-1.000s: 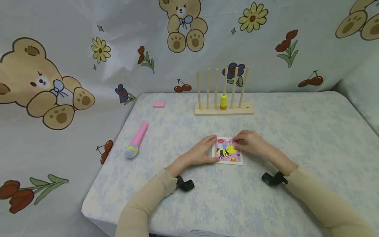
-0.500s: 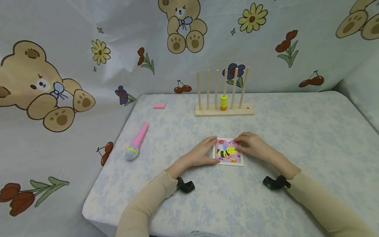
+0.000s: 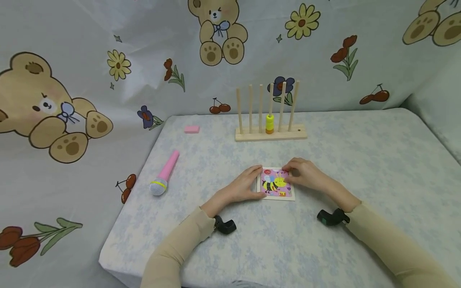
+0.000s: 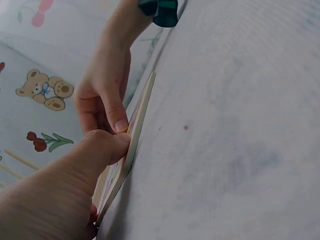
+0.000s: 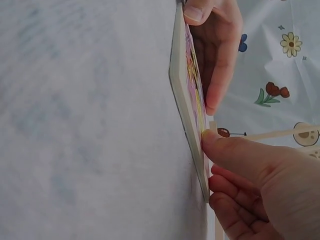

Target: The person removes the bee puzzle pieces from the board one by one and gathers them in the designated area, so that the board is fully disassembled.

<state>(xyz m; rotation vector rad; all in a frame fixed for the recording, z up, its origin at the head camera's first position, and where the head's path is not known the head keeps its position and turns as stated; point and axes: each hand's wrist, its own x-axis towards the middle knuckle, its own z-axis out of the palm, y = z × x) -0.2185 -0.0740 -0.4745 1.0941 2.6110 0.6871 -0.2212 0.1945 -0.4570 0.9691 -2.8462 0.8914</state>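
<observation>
- Nearest me, two beige sleeves (image 3: pixel 173 248) run in from the bottom of the head view, each with a dark wrist camera (image 3: pixel 225 225) strapped on, lying over the table (image 3: pixel 360 160) and its pale blue flowered cloth.
- My left hand (image 3: pixel 242 187) sits at the left edge of the puzzle (image 3: pixel 276 184); its grip has the thumb curled against the board's near-left edge and the fingers bent along the far-left corner, so it is holding the board.
- My right hand (image 3: pixel 306 175) is on the puzzle's right side; its grip is bent over the top right corner, the thumb tip pressing the picture face in the right wrist view, the other fingers curled beside the edge.
- The puzzle, a small square board with a bee on a pink ground and a pale frame, lies flat on the table between the two hands, about mid-table and a little right of centre.
- In the left wrist view the board (image 4: pixel 131 145) shows edge-on, with my left thumb against its rim and the right thumb (image 4: pixel 116 116) on its upper face.
- Off to the left, well apart from the hands, a pink toy microphone (image 3: pixel 164 173) lies on its side, silver head towards me.
- Further back, a pink eraser (image 3: pixel 191 129) rests near the far left edge of the table.
- At the back stands a wooden peg rack (image 3: pixel 270 132) with upright rods; one rod carries yellow and orange rings (image 3: pixel 269 123).
- Behind it all hangs a backdrop (image 3: pixel 108 60) printed with bears, flowers and cherries.
</observation>
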